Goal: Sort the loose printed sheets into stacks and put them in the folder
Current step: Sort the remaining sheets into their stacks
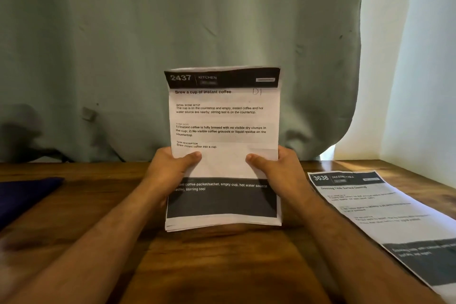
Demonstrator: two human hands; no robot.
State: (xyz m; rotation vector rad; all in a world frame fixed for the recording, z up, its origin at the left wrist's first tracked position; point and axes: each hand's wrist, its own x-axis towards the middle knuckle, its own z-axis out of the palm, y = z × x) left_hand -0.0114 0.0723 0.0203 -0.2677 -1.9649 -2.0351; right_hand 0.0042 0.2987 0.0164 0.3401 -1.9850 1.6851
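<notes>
A stack of printed sheets [223, 121] stands upright in front of me, its lower edge on the wooden table [222, 266]. The top sheet reads "2437 KITCHEN, Brew a cup of instant coffee". My left hand [170, 170] grips the stack's left edge, thumb on the front. My right hand [276, 168] grips the right edge the same way. Another printed sheet [385, 217], headed "3638 DRESSING TABLE", lies flat on the table to the right. A dark blue folder [24, 195] lies at the left edge, only partly in view.
A grey-green curtain [172, 32] hangs right behind the table. A lighter white curtain [414, 57] lets daylight in at the right. The table's back edge runs just behind my hands.
</notes>
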